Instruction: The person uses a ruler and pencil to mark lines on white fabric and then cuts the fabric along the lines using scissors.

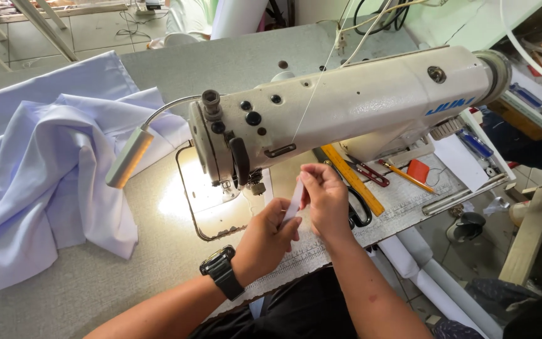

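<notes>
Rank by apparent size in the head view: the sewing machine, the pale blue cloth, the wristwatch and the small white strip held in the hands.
1. Sewing machine and pale blue cloth: similar spread, unranked.
2. Wristwatch.
3. White strip, pinched between left hand and right hand, partly hidden.

One sewing machine (346, 107), centre. One lamp (130, 157) on bent arm, left of machine. One pile of pale blue cloth (51, 169), far left. Two hands: left hand (265, 242), right hand (327, 201), one small white strip (293, 204) between them. One black wristwatch (222, 271). One yellow ruler (352, 179), one pencil (406, 176), one red-handled snips (368, 171), one black scissors (359, 210), right of hands.
</notes>
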